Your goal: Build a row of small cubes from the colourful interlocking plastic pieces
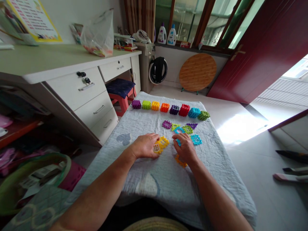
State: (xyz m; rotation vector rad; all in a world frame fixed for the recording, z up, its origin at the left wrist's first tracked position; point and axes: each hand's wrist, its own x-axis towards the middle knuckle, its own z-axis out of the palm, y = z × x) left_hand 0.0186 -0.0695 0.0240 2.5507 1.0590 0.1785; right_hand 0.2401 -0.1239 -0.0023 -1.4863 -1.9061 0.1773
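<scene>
My left hand rests on the cloth-covered table with its fingers curled round a partly built yellow block piece. My right hand lies palm down beside it, over an orange flat tile and a blue tile; its fingers look bent onto the tiles. Loose flat tiles lie just beyond: purple, green, cyan. A row of several finished cubes, purple to green, stands along the far edge.
A white desk with drawers stands to the left, a red stool under it. A round wooden tabletop leans on the far wall. A dark red door is at right. Bags lie at lower left.
</scene>
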